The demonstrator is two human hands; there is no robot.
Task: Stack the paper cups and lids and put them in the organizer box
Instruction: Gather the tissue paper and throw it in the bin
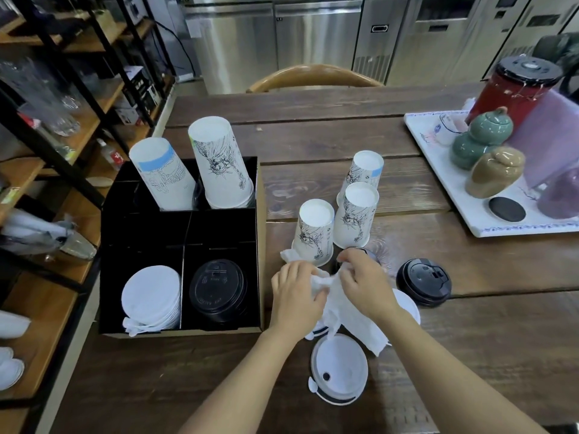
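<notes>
The black organizer box (219, 228) sits at the table's left. Its back compartments hold two upside-down cup stacks (219, 164); its front ones hold white lids (152, 297) and black lids (217, 288). Three upside-down paper cups (313, 231) stand right of the box. My left hand (296, 296) and my right hand (365, 281) both grip a crumpled white tissue (344, 311) just in front of the cups. A white lid (340, 369) lies below the hands, another white lid (407, 303) is partly hidden under my right wrist, and a black lid (423, 281) lies to the right.
A white tray (476, 211) with ceramic jars, a red canister and purple containers occupies the table's right. Wooden shelves with glassware stand to the left. A wooden chair back (313, 75) is at the table's far edge, with steel cabinets behind.
</notes>
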